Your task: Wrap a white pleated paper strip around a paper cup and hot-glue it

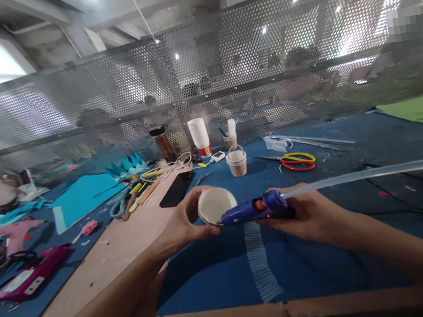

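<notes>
Gluing at the cup looks underway, not finished, as far as I can see from here. Left hand [185, 222] is clamped round the small cup [217, 203], thumb on the near side, fingers on the far left, cup held over the near middle of the bench [209, 275] with its mouth showing. Right hand [312, 213] is wrapped round the blue glue gun [249, 211], red light on, clear glue stick [357, 176] running out to the right. Nozzle is at the cup's near right rim; can't tell if it's touching, and no bead visible. No handle visible on the held cup. Small basket [237, 166] on the far side has its handle on and looks complete, so call that one done. Pleated strip [263, 267] lies loose at the near edge, right of the cup, unattached. Scissors [298, 161] are parked far right of the basket, phone [177, 189] left of the cup, neither in use.
</notes>
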The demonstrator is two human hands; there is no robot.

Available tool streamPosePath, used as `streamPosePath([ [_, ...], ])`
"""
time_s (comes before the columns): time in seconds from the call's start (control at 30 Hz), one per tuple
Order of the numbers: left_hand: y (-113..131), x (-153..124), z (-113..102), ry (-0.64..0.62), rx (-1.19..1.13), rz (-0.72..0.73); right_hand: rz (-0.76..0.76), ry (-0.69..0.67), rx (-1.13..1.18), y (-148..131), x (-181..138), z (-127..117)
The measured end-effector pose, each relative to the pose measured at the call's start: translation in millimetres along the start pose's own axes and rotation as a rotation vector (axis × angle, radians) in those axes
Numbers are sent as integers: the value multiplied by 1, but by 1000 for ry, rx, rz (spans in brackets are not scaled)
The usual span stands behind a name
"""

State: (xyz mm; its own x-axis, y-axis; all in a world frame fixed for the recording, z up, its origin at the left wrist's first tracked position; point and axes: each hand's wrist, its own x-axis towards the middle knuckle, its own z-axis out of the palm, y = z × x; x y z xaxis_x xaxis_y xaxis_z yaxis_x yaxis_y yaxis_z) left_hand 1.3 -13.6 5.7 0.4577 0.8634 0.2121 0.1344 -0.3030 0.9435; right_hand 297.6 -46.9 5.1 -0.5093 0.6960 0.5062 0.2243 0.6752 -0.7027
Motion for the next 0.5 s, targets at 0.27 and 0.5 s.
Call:
streamPosePath([
  [0.27,5,0,2,0,2,-11,81,63,-164,-3,1,-3],
  [0.5,3,1,5,-4,26,13,101,114,-105,-4,1,3],
])
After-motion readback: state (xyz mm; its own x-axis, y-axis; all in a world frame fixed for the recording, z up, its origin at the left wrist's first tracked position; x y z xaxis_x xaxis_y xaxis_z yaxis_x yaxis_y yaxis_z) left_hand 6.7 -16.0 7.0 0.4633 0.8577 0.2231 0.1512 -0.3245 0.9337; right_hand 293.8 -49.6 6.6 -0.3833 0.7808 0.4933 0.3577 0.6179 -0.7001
